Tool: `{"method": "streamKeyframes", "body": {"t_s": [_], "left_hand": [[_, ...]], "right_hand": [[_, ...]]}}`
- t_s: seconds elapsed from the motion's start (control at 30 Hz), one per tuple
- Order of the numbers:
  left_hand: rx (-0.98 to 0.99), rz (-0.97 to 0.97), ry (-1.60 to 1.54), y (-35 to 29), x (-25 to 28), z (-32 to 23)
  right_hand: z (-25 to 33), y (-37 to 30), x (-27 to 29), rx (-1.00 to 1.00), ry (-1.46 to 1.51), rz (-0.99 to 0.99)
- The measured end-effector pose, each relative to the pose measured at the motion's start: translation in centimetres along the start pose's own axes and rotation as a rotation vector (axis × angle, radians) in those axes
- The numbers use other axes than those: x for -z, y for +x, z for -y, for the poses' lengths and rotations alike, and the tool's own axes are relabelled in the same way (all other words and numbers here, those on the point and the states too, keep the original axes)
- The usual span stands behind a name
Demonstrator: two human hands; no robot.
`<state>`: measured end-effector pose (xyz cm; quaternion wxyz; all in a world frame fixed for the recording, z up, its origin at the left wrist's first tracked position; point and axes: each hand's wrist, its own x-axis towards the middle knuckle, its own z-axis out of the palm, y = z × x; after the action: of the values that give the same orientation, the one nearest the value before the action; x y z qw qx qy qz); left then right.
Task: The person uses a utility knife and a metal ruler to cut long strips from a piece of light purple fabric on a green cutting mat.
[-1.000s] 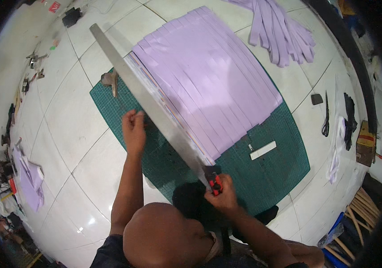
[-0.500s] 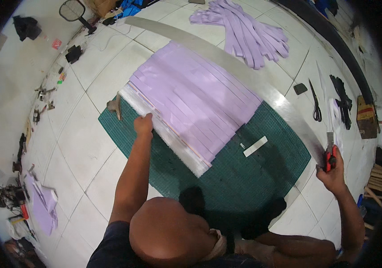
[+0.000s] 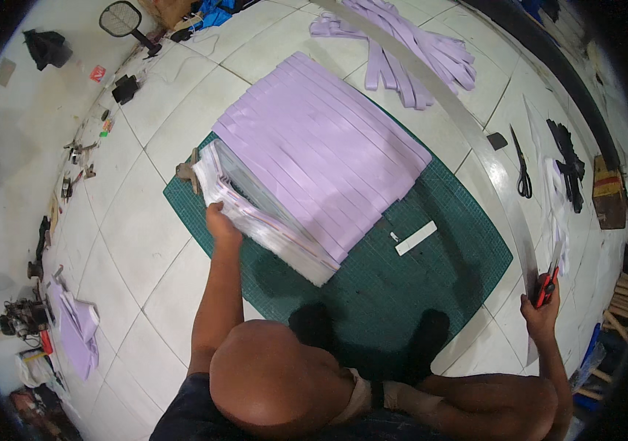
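My left hand (image 3: 224, 222) is closed on the near edge of a stack of white fabric strips (image 3: 284, 246) with a frayed edge, lifting and bending its left part. Beyond it, a layered sheet of lilac strips (image 3: 321, 147) lies across the green cutting mat (image 3: 358, 323) and onto the tiles. My right hand (image 3: 542, 316), at the far right, is closed around a red utility knife (image 3: 547, 288), its blade out. A long metal ruler (image 3: 486, 158) runs up and left from beside that hand, its near end by my thumb; how firmly I grip it is unclear.
A small white bar (image 3: 417, 238) lies on the mat, and a brown tool (image 3: 185, 173) at its left corner. Lilac strips (image 3: 417, 59) are heaped at the back. Black scissors (image 3: 522, 173) and a box (image 3: 608, 192) are on the right.
The ruler has come off the lilac sheet, swinging right and toward me with my right hand. My left hand has pulled the white strips' left part up and away from the lilac sheet.
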<state>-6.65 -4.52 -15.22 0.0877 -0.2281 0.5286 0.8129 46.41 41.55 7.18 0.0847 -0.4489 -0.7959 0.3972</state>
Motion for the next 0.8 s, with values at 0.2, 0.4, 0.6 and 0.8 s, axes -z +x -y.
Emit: {"method": "streamKeyframes", "body": {"t_s": [0.2,0.4,0.6,0.8], "left_hand": [[-0.175,0.084,-0.069,-4.0,-0.9,-8.0],[-0.558,0.031,0.091,-14.8,0.1,-18.4],[-0.994,0.107,0.043,-20.2,-0.4,-26.7],[-1.142,0.061,0.102,-25.5,-8.7,-31.5]], "right_hand": [[-3.3,-2.4,-2.8,0.020,0.116,-0.185],[-8.0,-3.3,-5.8,-0.002,0.185,-0.409],[-11.1,-3.5,-6.4,-0.031,0.107,-0.524],[-10.7,-4.1,-10.2,-0.110,0.167,-0.464]]}}
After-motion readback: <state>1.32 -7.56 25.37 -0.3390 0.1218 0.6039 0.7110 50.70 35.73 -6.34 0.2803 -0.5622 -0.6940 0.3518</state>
